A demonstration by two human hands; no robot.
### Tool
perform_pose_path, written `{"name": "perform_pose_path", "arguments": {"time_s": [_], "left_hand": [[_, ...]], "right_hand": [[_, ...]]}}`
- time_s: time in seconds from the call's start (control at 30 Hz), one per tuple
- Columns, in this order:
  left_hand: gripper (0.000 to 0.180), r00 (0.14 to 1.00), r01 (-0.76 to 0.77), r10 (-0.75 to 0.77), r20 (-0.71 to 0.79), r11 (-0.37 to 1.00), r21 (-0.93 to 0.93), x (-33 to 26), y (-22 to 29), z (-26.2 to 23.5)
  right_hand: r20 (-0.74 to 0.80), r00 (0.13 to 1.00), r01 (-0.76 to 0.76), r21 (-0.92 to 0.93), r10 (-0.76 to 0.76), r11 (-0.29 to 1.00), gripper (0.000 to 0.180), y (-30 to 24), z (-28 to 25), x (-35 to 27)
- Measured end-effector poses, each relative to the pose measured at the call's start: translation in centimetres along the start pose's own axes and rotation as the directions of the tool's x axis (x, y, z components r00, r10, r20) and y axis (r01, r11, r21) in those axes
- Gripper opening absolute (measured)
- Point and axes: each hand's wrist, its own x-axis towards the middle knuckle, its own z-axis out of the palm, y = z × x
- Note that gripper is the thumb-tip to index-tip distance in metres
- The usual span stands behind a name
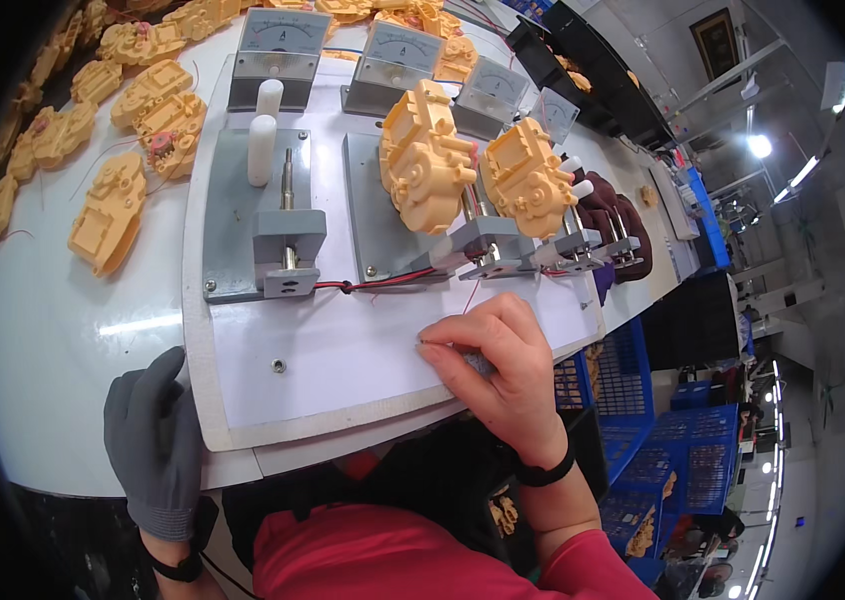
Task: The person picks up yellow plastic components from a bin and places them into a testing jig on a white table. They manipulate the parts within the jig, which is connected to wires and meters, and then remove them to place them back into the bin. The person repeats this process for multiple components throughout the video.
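Head view: right hand bare, fingers pinched on a small dark part — resting on the near-right of the white board. Left hand in grey glove, flat and open on the near table edge, holding nothing. Yellow toy shells clamped on far fixtures.

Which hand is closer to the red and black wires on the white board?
Right. The right hand rests on the white board just below the red and black wires; the gloved left hand sits at the board's lower left corner, farther away.
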Motion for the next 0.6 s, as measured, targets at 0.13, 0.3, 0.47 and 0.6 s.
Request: {"name": "perform_pose_path", "arguments": {"time_s": [0.13,0.3,0.47,0.6], "left_hand": [[0.036,0.993,0.065,-0.064,0.101,0.998,0.000,-0.1,0.0,-0.7],[0.035,0.999,0.035,-0.035,0.033,0.999,-0.018,-0.1,0.0,-0.2],[0.034,1.000,-0.019,0.019,-0.007,1.000,-0.007,0.1,0.1,-0.1],[0.033,0.999,-0.038,0.038,-0.019,0.999,0.010,0.0,0.0,0.0]], "right_hand": [[0.039,0.998,0.043,-0.026,-0.041,0.999,0.016,0.0,-0.3,0.2],[-0.036,0.994,0.101,-0.034,-0.103,0.994,0.018,0.0,0.1,0.2],[-0.059,0.998,0.036,0.086,-0.031,0.996,0.023,0.1,0.1,-0.4],[-0.198,0.961,-0.072,0.486,0.191,0.871,0.029,0.5,-0.7,-1.3]]}}
